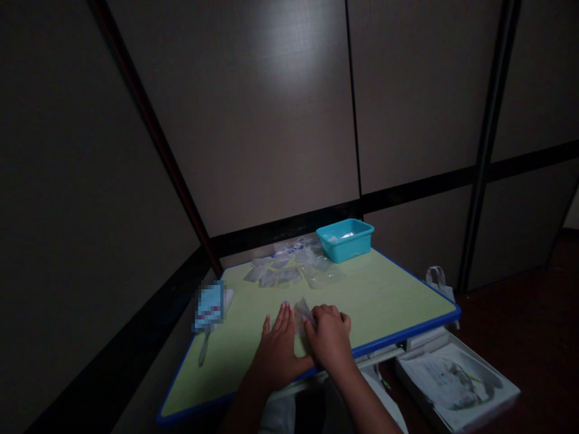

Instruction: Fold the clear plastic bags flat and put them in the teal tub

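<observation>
Near the front edge of the table, a small clear plastic bag (302, 309) lies between my two hands. My left hand (277, 349) rests flat on the tabletop with its fingers stretched out, beside the bag's left edge. On the bag's right side, my right hand (331, 337) has its fingers curled in and its thumb against the plastic. Part of the bag is hidden under my right hand. Farther back, several clear plastic bags (280, 276) are spread in an overlapping group.
The yellow-green table (389, 295) has a blue rim. A turquoise basket (350, 247) holding some small items stands at its back right. A blurred-out blue item (209, 306) lies at the left edge. An open drawer (488, 398) with papers juts out below right. Panelled walls stand behind.
</observation>
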### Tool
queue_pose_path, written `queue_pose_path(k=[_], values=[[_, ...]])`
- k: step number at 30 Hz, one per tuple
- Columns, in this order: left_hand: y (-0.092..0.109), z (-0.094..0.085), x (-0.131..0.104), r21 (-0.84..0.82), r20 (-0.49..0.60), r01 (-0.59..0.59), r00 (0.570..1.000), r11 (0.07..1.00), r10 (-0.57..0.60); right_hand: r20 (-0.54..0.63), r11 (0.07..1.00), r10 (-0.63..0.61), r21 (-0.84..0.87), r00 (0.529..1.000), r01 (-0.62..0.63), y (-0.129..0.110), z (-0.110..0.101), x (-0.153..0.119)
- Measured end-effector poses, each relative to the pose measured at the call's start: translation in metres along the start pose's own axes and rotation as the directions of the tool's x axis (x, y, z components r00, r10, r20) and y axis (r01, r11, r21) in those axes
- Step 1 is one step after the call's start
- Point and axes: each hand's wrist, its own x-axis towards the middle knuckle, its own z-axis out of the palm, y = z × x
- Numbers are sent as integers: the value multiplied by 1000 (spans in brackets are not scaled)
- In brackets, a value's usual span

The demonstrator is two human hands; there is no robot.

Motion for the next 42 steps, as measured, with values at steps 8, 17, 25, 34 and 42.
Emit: queue_pose_path(k=[8, 17, 25, 34, 42], values=[[-2, 1, -2, -38, -17, -17, 1000, 999, 16, 59, 995, 52, 87, 997, -57, -10, 10, 6], [-3, 2, -1, -50, -5, -28, 1000, 998, 28, 128, 986, 52, 153, 990, -71, -15, 10, 9], [-3, 3, -3, -25, -75, -141, 987, 990, 139, 155, 957, -79, 287, 985, 32, -28, 10, -3], [-4, 7, -3, 4, -110, -87, 990, 996, 87, 201, 991, -90, 119, 975, 67, -24, 17, -7], [6, -1, -7, 35, -171, 63, 984, 997, -56, 209, 999, -33, 19, 977, 30, -26, 22, 0]])
